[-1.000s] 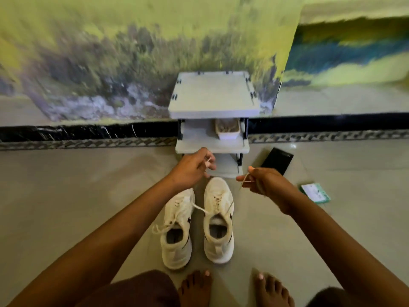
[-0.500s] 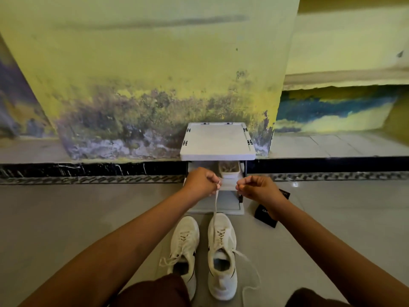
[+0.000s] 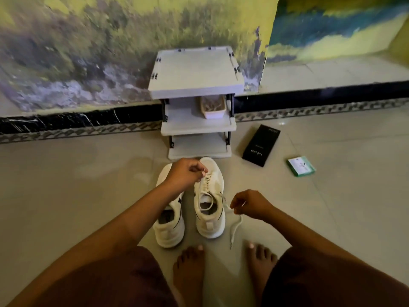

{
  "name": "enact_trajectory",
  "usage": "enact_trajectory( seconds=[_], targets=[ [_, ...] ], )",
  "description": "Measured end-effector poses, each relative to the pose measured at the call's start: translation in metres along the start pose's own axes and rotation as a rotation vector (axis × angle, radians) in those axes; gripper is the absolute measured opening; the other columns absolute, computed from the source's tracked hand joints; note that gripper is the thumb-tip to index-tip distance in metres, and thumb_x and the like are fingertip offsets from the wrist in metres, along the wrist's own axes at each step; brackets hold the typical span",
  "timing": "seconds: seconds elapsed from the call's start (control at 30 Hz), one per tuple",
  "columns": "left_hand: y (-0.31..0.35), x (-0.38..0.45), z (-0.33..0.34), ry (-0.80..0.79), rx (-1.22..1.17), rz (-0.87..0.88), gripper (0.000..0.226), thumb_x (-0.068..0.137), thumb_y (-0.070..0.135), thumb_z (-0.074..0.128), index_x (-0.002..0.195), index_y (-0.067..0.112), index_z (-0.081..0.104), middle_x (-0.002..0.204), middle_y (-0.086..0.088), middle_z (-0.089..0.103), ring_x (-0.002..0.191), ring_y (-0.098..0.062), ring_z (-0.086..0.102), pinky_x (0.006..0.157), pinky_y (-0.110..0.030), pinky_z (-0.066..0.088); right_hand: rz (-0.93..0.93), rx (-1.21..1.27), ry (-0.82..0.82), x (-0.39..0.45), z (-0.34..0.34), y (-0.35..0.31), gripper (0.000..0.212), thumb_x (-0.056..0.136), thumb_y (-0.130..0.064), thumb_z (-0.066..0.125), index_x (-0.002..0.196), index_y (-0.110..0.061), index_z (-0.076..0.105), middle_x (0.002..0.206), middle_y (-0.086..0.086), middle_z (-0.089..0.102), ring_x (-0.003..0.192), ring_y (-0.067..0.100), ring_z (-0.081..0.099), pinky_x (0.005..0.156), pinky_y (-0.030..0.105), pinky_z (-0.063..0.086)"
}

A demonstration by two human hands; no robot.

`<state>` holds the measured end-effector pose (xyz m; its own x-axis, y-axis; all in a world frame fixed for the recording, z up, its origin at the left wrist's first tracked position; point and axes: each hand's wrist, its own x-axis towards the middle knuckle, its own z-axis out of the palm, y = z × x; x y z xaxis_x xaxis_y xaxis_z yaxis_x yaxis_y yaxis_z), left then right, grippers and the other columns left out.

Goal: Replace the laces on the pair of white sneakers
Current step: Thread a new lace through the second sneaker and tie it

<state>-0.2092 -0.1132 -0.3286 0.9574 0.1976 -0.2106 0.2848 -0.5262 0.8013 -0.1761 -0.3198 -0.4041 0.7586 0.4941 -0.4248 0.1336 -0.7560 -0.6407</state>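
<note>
On the tiled floor, in front of the bare feet, two white sneakers stand side by side, close but not touching. The right sneaker is being worked on, and the left sneaker is partly hidden by the arm. Both shoes are laid long-ways, with the toes pointed away toward the small white shelf and the heels kept near the feet. The left hand is curled, and the lace is pinched at the top rows near the toe of the right sneaker. The right hand is curled too, and the loose end of the lace is pinched beside the shoe, with its tail left hanging down to the floor. It looks like the lace is being drawn through the holes; whether it is going out or in cannot be told. Next, the lace should be pulled gently along its row while the shoe is kept still.
</note>
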Motion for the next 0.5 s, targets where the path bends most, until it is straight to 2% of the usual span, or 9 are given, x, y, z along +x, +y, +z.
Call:
enact_trajectory(
  seconds=[0.07, 0.17, 0.33, 0.5],
  targets=[
    [-0.006, 0.004, 0.007, -0.01, -0.013, -0.017, 0.012, 0.087, 0.004, 0.063, 0.096, 0.008, 0.071, 0.086, -0.006, 0.068, 0.068, -0.01, 0.061, 0.058, -0.009, 0.047, -0.047, -0.167, -0.098, 0.003, 0.021, 0.016, 0.025, 0.08, -0.006, 0.068, 0.104, -0.01, 0.07, 0.104, 0.006, 0.069, 0.097, 0.019, 0.062, 0.083, 0.024, 0.044],
    [-0.014, 0.007, 0.015, -0.024, -0.019, -0.035, 0.013, 0.087, 0.003, 0.063, 0.097, 0.007, 0.071, 0.084, -0.003, 0.067, 0.07, -0.012, 0.061, 0.065, -0.018, 0.05, -0.089, -0.33, -0.163, 0.008, 0.048, 0.035, 0.031, 0.079, -0.005, 0.062, 0.109, -0.014, 0.066, 0.109, 0.003, 0.066, 0.101, 0.018, 0.059, 0.077, 0.022, 0.039],
    [-0.026, 0.012, 0.021, -0.037, -0.055, -0.067, 0.012, 0.087, 0.002, 0.063, 0.095, 0.008, 0.07, 0.081, 0.003, 0.065, 0.067, -0.008, 0.06, 0.068, -0.016, 0.051, -0.075, -0.469, -0.22, 0.018, 0.077, 0.055, 0.028, 0.084, -0.012, 0.06, 0.112, -0.017, 0.06, 0.116, 0.006, 0.052, 0.106, 0.022, 0.053, 0.081, 0.03, 0.042],
    [-0.031, 0.015, 0.023, -0.048, -0.067, -0.092, 0.014, 0.088, 0.002, 0.061, 0.094, 0.011, 0.069, 0.084, 0.002, 0.065, 0.07, -0.009, 0.061, 0.076, -0.024, 0.053, -0.112, -0.622, -0.123, 0.025, 0.081, 0.06, 0.02, 0.088, -0.022, 0.058, 0.107, -0.018, 0.063, 0.119, 0.005, 0.05, 0.11, 0.025, 0.049, 0.086, 0.03, 0.037]
  ],
)
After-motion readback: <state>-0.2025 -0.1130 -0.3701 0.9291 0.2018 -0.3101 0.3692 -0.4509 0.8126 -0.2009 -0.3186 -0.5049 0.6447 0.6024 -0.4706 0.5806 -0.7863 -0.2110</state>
